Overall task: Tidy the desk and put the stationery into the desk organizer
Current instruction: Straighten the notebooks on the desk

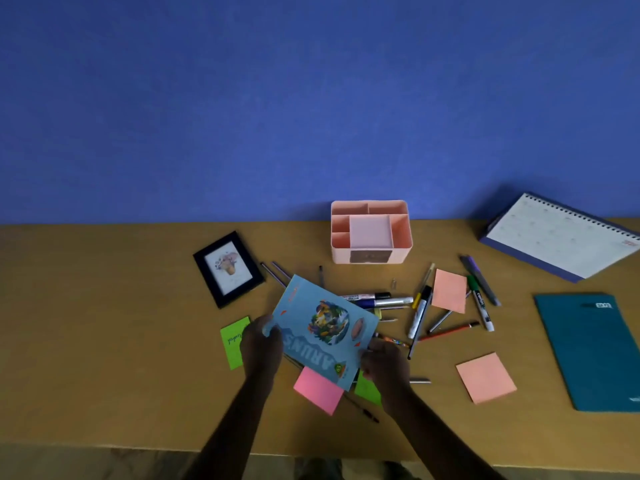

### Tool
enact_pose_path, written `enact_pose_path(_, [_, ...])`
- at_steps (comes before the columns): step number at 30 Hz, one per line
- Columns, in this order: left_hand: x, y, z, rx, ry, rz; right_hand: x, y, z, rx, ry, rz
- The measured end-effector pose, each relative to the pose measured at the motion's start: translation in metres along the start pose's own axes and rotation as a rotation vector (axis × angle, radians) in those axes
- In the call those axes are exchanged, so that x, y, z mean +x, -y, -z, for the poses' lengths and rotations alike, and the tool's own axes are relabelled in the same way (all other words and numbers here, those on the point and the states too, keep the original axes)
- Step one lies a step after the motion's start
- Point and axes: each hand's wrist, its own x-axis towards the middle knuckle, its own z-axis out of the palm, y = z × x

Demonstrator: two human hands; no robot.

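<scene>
Both hands are on a light-blue booklet [322,327], held tilted just above the desk [104,323], in front of the desk organizer [370,233] and a bit to its left. The left hand [261,344] grips the booklet's left edge with the thumb on the cover. The right hand [384,367] pinches its near right corner.

Step in hand looks like clearing the booklet off the pile; no pens sorted yet. Next move probably calls for laying it flat away from the clutter, since it looks too wide for any compartment.

Well in front of the organizer, partly under the booklet: pink sticky pad [320,393], black pen [363,408], green note [235,342]. Front-right of the organizer: orange sticky pad [485,377], crossed markers [381,299], green marker [479,303]. They overlap, so they likely need one-by-one picks. A paper clip [393,283] lies just in front of the organizer.

Left of the organizer is a photo frame [228,268]. To its right are a desk calendar [561,237] and, nearer, a teal notebook [592,351].
</scene>
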Motion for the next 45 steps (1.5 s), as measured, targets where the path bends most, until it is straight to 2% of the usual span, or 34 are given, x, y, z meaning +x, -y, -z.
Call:
enact_pose_path(2, [0.014,-0.009,0.007,0.092,0.095,-0.09,-0.004,0.002,-0.005,0.026,-0.044,-0.028])
enact_pose_path(5, [0.034,-0.013,0.01,0.197,0.247,-0.094,-0.011,0.005,-0.011,0.032,-0.073,-0.02])
enact_pose_path(11, [0.043,-0.024,0.018,0.179,0.259,-0.1,-0.019,0.009,-0.012,0.061,-0.167,-0.008])
enact_pose_path(17, [0.037,-0.039,0.02,0.079,0.267,-0.159,-0.016,0.0,0.016,0.301,-0.12,-0.086])
enact_pose_path(23, [0.027,-0.07,-0.003,-0.052,0.342,-0.218,-0.026,-0.009,0.069,0.526,-0.117,-0.024])
enact_pose_path(33, [-0.033,-0.157,-0.122,-0.042,0.589,-0.428,-0.033,-0.045,0.174,0.839,-0.355,-0.055])
enact_pose_path(43, [-0.124,-0.23,-0.276,0.058,0.886,-0.552,-0.025,-0.097,0.282,1.079,-0.583,-0.083])
enact_pose_path(45, [-0.138,-0.239,-0.305,0.117,0.909,-0.63,-0.019,-0.108,0.299,1.106,-0.625,-0.091])
